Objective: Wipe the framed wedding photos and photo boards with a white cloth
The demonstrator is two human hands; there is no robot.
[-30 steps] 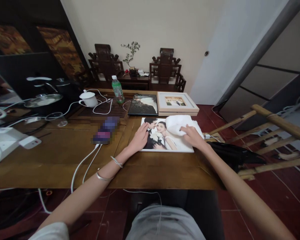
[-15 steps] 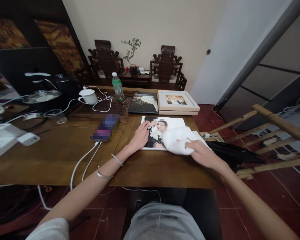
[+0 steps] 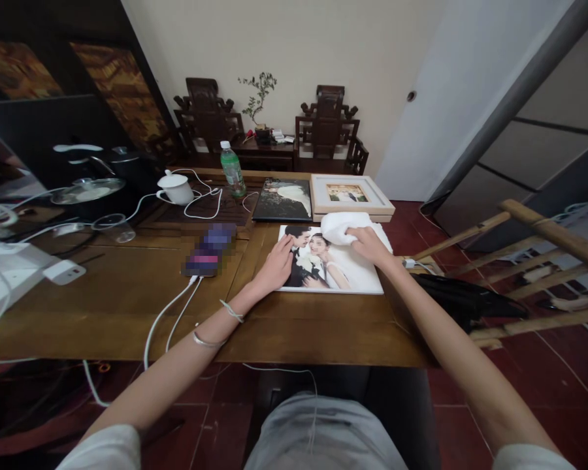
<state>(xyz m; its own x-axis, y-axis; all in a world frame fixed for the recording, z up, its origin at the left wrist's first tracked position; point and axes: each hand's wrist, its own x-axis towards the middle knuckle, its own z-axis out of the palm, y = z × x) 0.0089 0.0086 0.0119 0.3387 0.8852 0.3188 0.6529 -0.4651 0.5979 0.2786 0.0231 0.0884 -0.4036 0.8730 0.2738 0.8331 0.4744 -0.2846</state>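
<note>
A large photo print [image 3: 343,274] of a couple lies flat on the wooden table [image 3: 127,307]. My left hand [image 3: 277,261] rests open on its left edge, fingers flat, holding it down. My right hand [image 3: 367,243] presses a folded white cloth [image 3: 340,226] onto the far right corner of the print, fingers closed on the cloth. Both forearms reach in from the bottom of the head view, with bracelets on my left wrist.
Behind the print lie a dark photo panel [image 3: 283,200] and a light wooden frame [image 3: 349,196]. A green bottle [image 3: 232,170], white lidded cup [image 3: 175,189], phone [image 3: 210,249] with white cables and a power strip [image 3: 10,284] lie to the left. A bamboo rack [image 3: 529,261] stands at right.
My right hand slid the cloth from the near right part of the print back up to its far right corner. My left hand stayed on the left edge.
</note>
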